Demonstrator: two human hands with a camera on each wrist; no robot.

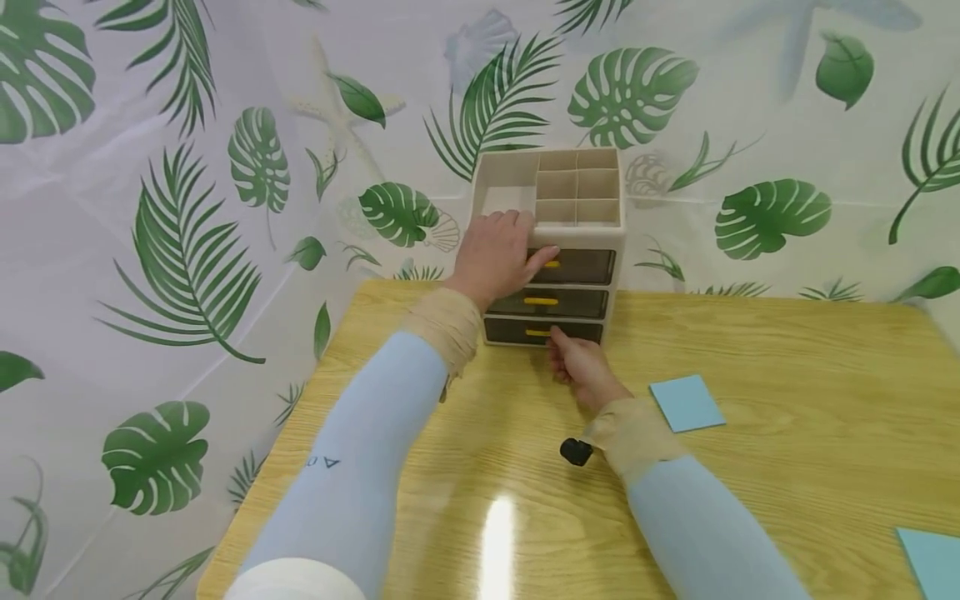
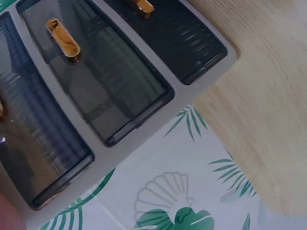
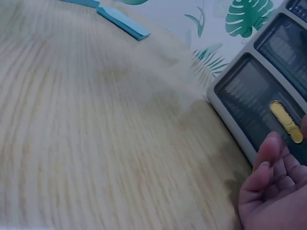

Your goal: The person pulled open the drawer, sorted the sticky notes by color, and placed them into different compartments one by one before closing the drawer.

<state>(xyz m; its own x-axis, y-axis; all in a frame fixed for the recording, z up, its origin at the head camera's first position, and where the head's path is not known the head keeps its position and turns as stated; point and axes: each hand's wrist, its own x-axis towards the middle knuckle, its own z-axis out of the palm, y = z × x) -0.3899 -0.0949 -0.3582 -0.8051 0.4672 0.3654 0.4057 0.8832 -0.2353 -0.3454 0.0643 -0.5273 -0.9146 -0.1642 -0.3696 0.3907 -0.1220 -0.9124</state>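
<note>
Beige organizer (image 1: 551, 200), three dark yellow-handled drawers; left hand (image 1: 498, 254) rests flat, right hand (image 1: 581, 367) pinches bottom handle (image 1: 537, 332).

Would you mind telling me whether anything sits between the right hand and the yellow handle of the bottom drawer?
Nothing visible does. The right hand is already at the bottom drawer's yellow handle, fingertips by it. The small black object and blue notepad lie behind the hand, nearer the person. The left hand rests on the organizer.
</note>
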